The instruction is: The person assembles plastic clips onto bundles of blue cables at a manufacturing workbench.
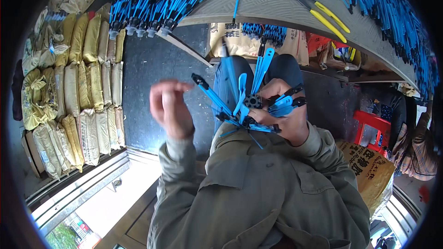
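My right hand (284, 110) grips a black round hub (253, 102) with several blue ribs with black tips (213, 96) fanning out from it, held close in front of my chest. My left hand (170, 106) is raised to the left of the hub, fingers loosely curled and apart, holding nothing that I can see. It is a short gap away from the nearest blue rib. Both forearms are in olive-green jacket sleeves (249, 189).
A curved wooden worktop (272, 0) carries bundles of blue-and-black ribs (152, 0) at left and right (397, 14), plus yellow-handled pliers (323, 14). Stacked yellowish sacks (78, 92) line the left. A red stool (371, 131) and a printed sack (364, 166) sit at right.
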Available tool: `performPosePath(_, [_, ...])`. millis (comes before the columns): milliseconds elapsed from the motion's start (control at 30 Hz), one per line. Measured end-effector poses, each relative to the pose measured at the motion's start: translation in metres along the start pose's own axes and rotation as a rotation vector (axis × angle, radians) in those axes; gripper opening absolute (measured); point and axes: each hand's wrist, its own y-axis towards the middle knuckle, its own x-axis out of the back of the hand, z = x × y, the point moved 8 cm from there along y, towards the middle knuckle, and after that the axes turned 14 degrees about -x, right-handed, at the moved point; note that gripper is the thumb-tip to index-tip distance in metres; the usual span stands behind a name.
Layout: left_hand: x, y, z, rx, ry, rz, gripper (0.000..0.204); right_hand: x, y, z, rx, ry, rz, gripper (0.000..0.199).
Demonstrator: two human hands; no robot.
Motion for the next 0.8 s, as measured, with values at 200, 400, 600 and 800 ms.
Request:
performPosePath(200, [-0.068,-0.069,-0.03,0.045,0.362,0.37,0.049,-0.016,-0.002,0.008,0.018,-0.018,-0.016,0.026])
performPosePath(400, [-0.097,-0.06,-0.022,-0.079,0.557,0.643,0.048,-0.002,-0.017,0.013,0.139,-0.006,-0.08,0.025])
performPosePath(600, [-0.105,-0.067,-0.023,-0.183,0.62,0.664,0.043,0.005,-0.023,0.013,0.166,-0.004,-0.073,0.026])
performPosePath(800, [-0.103,-0.067,-0.013,-0.149,0.37,0.525,0.038,0.01,-0.022,0.005,0.107,0.02,-0.035,0.028])
